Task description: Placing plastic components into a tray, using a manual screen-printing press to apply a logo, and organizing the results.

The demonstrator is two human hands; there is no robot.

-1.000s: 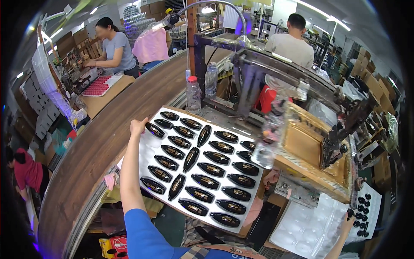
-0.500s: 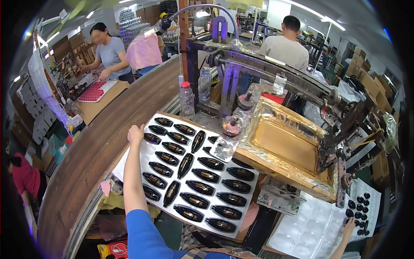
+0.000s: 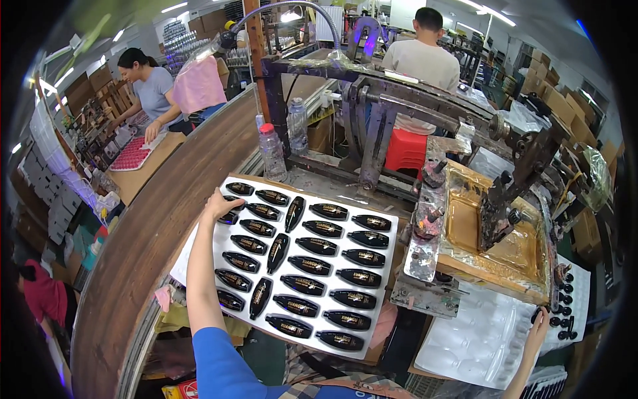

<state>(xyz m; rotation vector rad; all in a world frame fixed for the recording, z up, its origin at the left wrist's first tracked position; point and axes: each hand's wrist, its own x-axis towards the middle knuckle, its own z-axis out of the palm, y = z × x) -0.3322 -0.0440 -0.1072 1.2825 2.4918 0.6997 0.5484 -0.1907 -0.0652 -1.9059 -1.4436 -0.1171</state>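
White plastic tray [image 3: 392, 229], thin and moulded, lying on the desk [image 3: 143, 229] before the press [image 3: 492, 199], loaded with rows of glossy black caps [image 3: 312, 266]. Left hand [image 3: 218, 205] at the far left corner, grip closed on the tray's edge. Right hand [image 3: 537, 326] low at the right, fingers resting on a second, clear tray [image 3: 478, 339]; grip there hard to tell. Likely light but floppy, sagging if lifted by one corner; caps smooth, loose, prone to slide. Best held at two opposite edges, kept level. Water bottle [image 3: 272, 151] standing just beyond.
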